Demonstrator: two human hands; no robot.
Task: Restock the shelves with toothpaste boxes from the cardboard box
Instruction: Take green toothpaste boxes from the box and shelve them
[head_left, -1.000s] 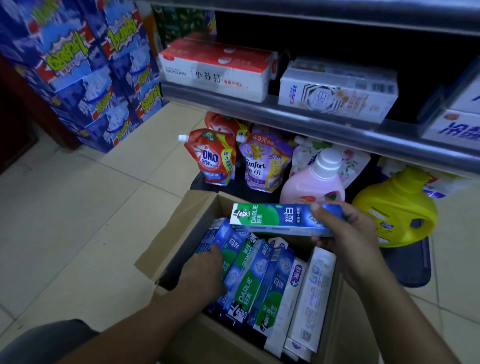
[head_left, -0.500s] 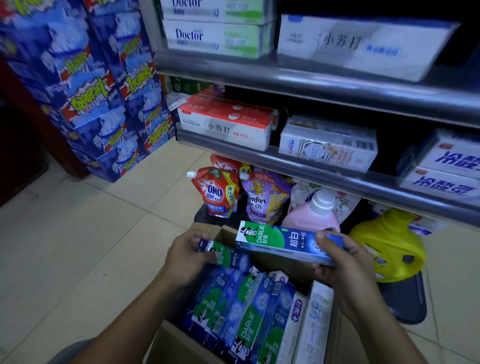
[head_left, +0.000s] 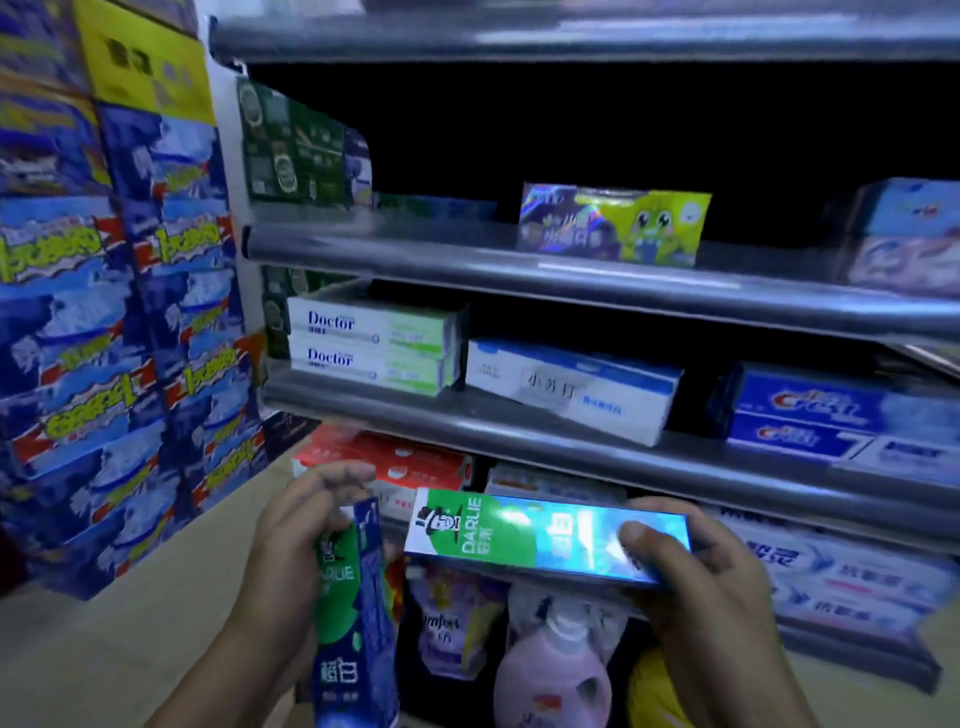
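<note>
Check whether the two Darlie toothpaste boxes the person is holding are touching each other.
Apart. The head view shows a gap between the upright Darlie box in the left hand and the level Darlie box in the right hand, with shelf goods visible through it.
</note>
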